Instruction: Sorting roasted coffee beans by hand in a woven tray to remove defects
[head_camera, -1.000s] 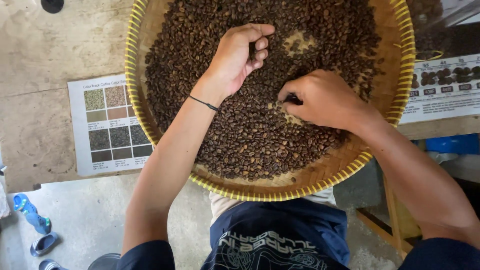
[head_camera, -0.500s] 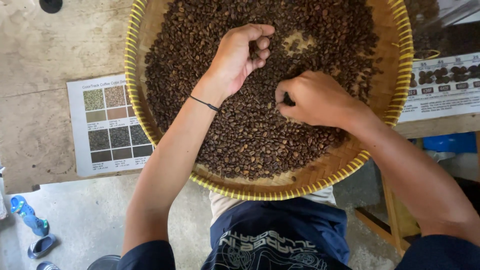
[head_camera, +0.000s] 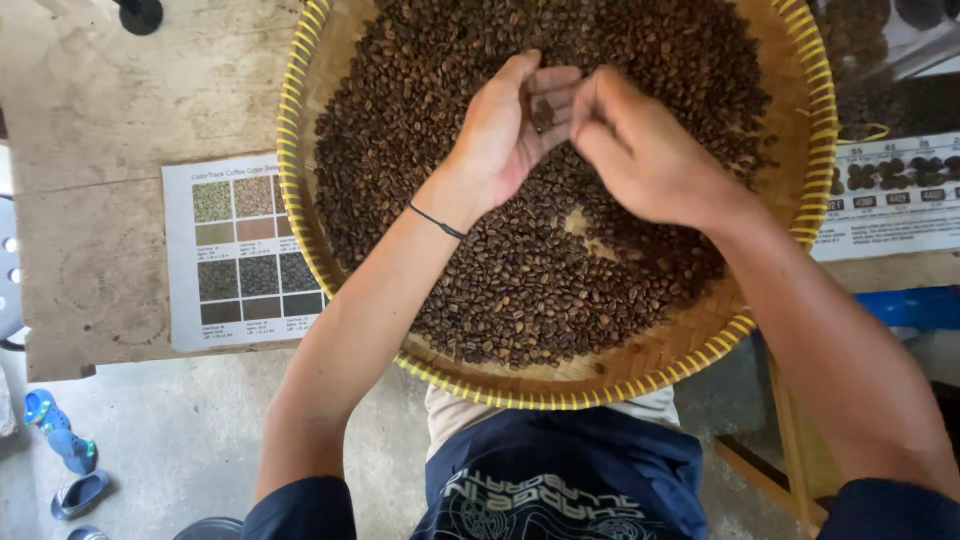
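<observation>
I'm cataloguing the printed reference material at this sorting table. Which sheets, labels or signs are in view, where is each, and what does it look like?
Colour chart sheet: flat on the wooden table, left of the woven tray, partly under its rim; white rectangle with a grid of green, tan, brown and dark squares.
Bean sample card: right of the tray; white strip with a row of dark bean pictures and small dark labels.

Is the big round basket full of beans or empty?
Nearly full. Dark roasted coffee beans cover most of the woven tray, with bare weave showing only near the rim.
</observation>
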